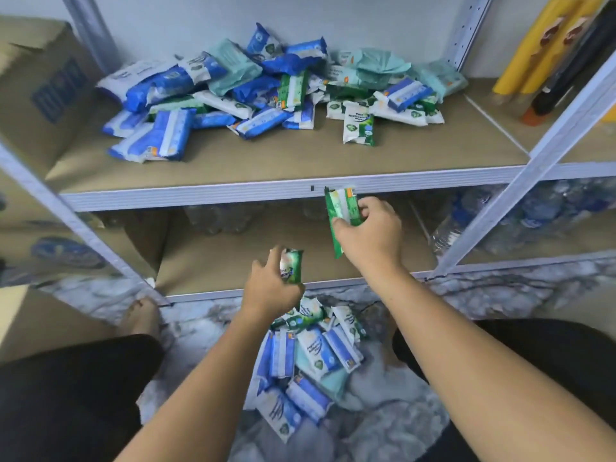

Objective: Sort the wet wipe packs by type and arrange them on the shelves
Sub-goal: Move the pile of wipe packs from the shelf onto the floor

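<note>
While left hand (270,290) holds one green pack (294,265), right hand (370,235) another.

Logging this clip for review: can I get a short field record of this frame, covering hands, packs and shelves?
left hand: grips a green pack above the floor pile
right hand: grips a second green pack, its top at the upper shelf rail
shelf heap: blue, green and teal packs mixed on the upper shelf
lower shelf: water bottles at back and right
floor pile: mixed blue, green and teal packs between the knees
sorting: no sorted group visible
</note>
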`<state>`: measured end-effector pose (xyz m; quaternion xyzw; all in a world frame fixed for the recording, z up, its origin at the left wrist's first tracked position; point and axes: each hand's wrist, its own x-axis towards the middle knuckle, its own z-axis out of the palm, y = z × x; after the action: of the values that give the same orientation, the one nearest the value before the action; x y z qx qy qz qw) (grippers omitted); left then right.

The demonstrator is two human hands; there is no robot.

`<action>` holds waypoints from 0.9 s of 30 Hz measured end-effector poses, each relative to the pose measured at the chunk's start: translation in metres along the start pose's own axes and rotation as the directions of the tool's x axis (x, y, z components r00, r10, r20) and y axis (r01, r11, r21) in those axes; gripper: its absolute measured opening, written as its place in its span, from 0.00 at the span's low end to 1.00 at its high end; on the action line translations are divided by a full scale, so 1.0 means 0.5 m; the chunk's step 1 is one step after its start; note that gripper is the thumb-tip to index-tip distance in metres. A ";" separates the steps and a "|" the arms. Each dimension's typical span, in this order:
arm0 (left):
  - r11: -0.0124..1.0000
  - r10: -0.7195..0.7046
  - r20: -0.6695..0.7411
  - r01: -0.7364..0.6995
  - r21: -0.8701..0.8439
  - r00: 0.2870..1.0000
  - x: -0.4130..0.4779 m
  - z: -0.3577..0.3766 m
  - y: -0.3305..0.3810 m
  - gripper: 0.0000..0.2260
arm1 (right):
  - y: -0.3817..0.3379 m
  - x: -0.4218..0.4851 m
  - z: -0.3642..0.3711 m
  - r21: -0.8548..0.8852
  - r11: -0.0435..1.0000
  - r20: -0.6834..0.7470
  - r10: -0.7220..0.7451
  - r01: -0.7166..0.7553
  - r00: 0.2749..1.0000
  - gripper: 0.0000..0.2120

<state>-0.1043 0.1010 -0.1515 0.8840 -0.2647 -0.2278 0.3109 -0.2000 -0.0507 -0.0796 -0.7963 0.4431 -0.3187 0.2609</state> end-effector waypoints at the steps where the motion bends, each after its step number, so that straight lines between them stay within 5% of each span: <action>1: 0.999 -0.049 0.050 0.048 0.012 0.998 -0.001 0.020 -0.037 0.32 | 0.017 -0.022 0.022 -0.012 0.999 0.052 0.052 -0.051 0.997 0.12; 4: 0.978 -0.207 0.181 0.204 0.038 0.961 -0.008 0.074 -0.140 0.30 | 0.082 -0.083 0.097 -0.191 0.973 0.286 0.182 -0.130 0.941 0.11; 7: 0.969 -0.245 0.246 0.233 0.078 0.938 -0.019 0.123 -0.215 0.32 | 0.155 -0.136 0.161 -0.394 0.917 0.458 0.252 -0.060 0.852 0.22; 14: 0.963 -0.210 0.317 0.139 0.232 0.925 -0.031 0.242 -0.334 0.39 | 0.297 -0.272 0.269 -0.554 0.826 0.586 0.476 -0.105 0.656 0.29; 22: 0.935 -0.197 0.313 0.082 0.346 0.929 0.005 0.305 -0.372 0.36 | 0.371 -0.361 0.358 -0.579 0.816 0.539 0.392 -0.011 0.745 0.24; 27: 0.924 -0.198 0.322 0.067 0.377 0.926 0.013 0.304 -0.374 0.38 | 0.376 -0.337 0.355 -0.575 0.818 0.578 0.407 0.000 0.707 0.24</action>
<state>-0.1243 0.1563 -0.3850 0.8862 -0.2920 -0.3517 0.0748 -0.2385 0.0313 -0.3746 -0.8392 0.4759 0.1631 0.2064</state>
